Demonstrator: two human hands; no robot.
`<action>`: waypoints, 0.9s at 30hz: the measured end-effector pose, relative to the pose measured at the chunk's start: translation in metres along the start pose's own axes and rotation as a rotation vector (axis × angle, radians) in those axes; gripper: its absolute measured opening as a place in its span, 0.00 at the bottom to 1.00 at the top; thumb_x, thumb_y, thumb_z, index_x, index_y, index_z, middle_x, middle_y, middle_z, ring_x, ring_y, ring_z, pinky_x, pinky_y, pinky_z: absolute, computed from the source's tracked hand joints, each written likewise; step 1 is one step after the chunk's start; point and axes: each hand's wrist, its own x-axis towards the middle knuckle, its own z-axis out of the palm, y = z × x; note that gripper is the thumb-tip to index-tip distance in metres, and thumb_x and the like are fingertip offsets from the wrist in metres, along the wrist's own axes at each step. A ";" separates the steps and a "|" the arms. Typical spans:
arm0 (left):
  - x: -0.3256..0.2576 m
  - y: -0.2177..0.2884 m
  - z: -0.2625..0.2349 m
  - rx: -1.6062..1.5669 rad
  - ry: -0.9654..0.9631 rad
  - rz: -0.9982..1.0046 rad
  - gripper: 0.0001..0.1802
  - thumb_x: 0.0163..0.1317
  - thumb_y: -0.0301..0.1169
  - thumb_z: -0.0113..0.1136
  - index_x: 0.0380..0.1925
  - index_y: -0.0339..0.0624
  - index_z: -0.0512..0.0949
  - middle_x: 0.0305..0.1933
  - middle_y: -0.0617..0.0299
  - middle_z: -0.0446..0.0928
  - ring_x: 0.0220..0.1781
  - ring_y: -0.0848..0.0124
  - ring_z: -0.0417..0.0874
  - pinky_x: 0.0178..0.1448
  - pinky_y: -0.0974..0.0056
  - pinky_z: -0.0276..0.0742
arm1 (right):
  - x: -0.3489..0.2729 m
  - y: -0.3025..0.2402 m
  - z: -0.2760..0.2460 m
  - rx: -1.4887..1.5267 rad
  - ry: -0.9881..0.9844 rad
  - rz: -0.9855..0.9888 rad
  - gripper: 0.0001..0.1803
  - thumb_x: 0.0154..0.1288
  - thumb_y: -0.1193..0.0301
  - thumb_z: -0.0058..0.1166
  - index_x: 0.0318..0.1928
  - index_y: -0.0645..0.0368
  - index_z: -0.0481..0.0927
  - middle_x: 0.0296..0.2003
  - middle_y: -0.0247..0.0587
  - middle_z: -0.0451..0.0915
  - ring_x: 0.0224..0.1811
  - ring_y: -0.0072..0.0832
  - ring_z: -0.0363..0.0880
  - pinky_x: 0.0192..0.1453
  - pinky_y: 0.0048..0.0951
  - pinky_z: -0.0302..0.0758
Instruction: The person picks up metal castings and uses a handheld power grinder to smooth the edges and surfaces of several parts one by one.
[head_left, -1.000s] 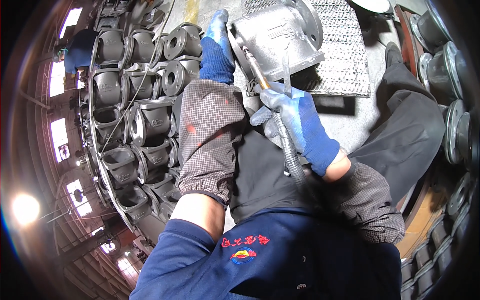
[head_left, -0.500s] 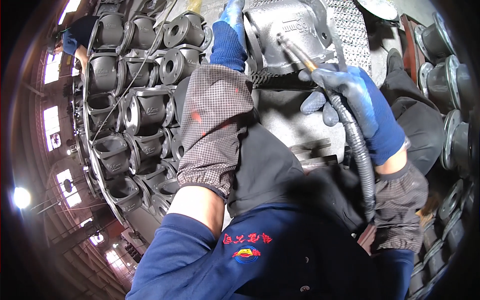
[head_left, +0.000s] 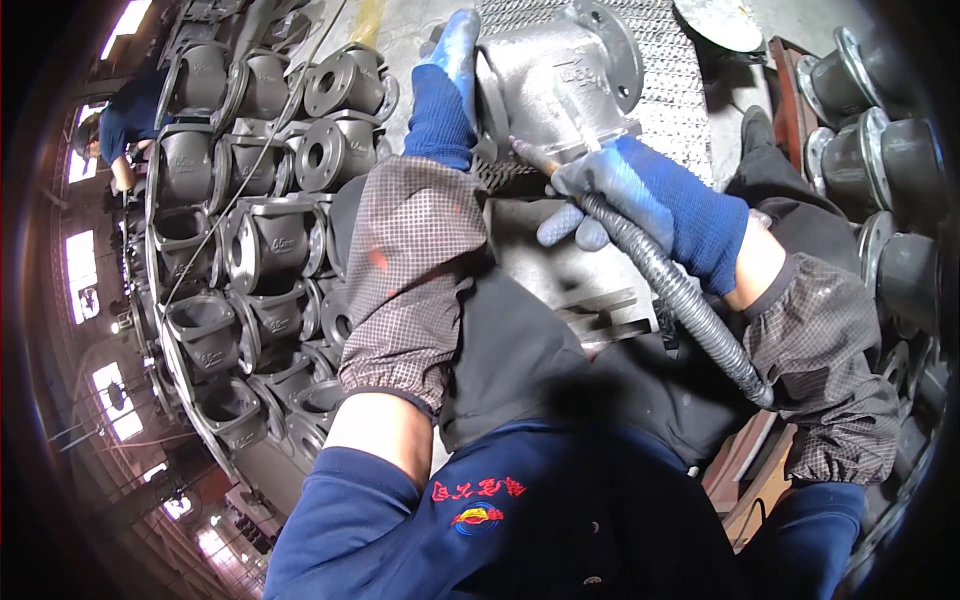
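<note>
A grey metal pipe casting [head_left: 555, 85] with round flanges rests on a textured metal work surface in front of me. My left hand [head_left: 448, 85], in a blue glove, grips the flange at the casting's left side; some of its fingers are hidden. In my right hand [head_left: 625, 185], also gloved in blue, is a slim rod-like tool [head_left: 533, 157] joined to a ribbed grey hose [head_left: 665, 275]. Thumb and forefinger close around the tool, while other fingers curl below. Its tip points at the casting's lower left, by the flange; contact cannot be made out.
Rows of similar dark castings [head_left: 255, 240] are stacked at the left, with a thin cable across them. More flanged castings [head_left: 845, 150] stand at the right beside a reddish metal frame [head_left: 790, 100]. A co-worker [head_left: 130, 120] bends at the far left. A round pale plate [head_left: 720, 22] lies at the back.
The casting has turned, so a round flange shows at its upper right. My right hand and the tool have moved left, the tip going from the casting's face to its lower left.
</note>
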 end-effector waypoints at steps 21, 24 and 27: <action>-0.011 0.032 0.038 0.102 -0.230 0.136 0.40 0.51 0.44 0.66 0.58 0.32 0.62 0.45 0.53 0.75 0.43 0.68 0.76 0.45 0.67 0.73 | -0.079 0.033 -0.065 0.798 0.780 0.116 0.23 0.69 0.61 0.42 0.54 0.69 0.70 0.31 0.37 0.81 0.18 0.09 0.70 0.16 0.07 0.60; -0.002 0.021 0.048 0.281 -0.293 0.215 0.45 0.52 0.47 0.65 0.65 0.36 0.59 0.48 0.50 0.76 0.45 0.67 0.77 0.49 0.66 0.74 | -0.084 0.030 -0.066 0.789 0.849 0.129 0.24 0.70 0.60 0.41 0.54 0.69 0.70 0.31 0.38 0.81 0.18 0.09 0.70 0.16 0.07 0.61; -0.005 0.027 0.061 0.793 -0.289 0.416 0.40 0.55 0.47 0.57 0.67 0.50 0.58 0.49 0.44 0.77 0.43 0.61 0.82 0.50 0.65 0.76 | -0.090 0.030 -0.069 0.850 0.863 0.090 0.23 0.70 0.60 0.41 0.53 0.69 0.71 0.31 0.40 0.81 0.18 0.10 0.70 0.15 0.08 0.60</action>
